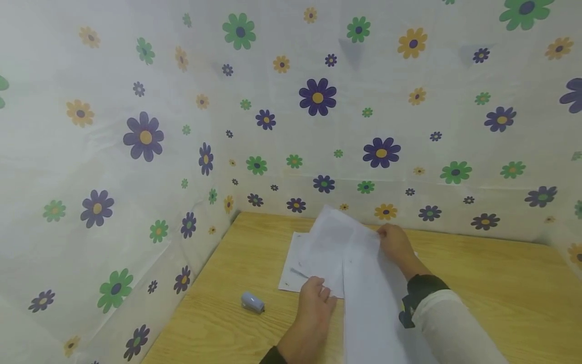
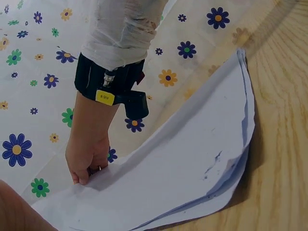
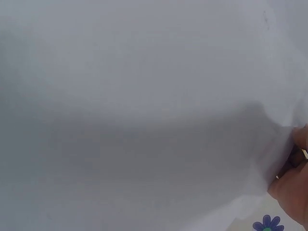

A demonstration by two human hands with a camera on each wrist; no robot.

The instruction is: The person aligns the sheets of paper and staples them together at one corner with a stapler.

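Observation:
White paper sheets (image 1: 368,303) stand bent up from the table in the head view, their near end running out of the bottom of the frame. My right hand (image 1: 397,247) pinches their far right edge between thumb and fingers; the right wrist view shows the paper creased beside this hand (image 3: 293,190). More white sheets (image 1: 291,280) lie flat on the left. My left hand (image 1: 313,306) is at the near edge of the papers, fingers bent; whether it grips them is hidden. Layered edges and small dark marks show on the paper (image 2: 178,168) in the left wrist view.
A small grey-blue stapler (image 1: 252,302) lies on the wooden table (image 1: 218,283), left of my left hand. Flower-patterned white sheeting (image 1: 273,136) rises behind the table and along its left side.

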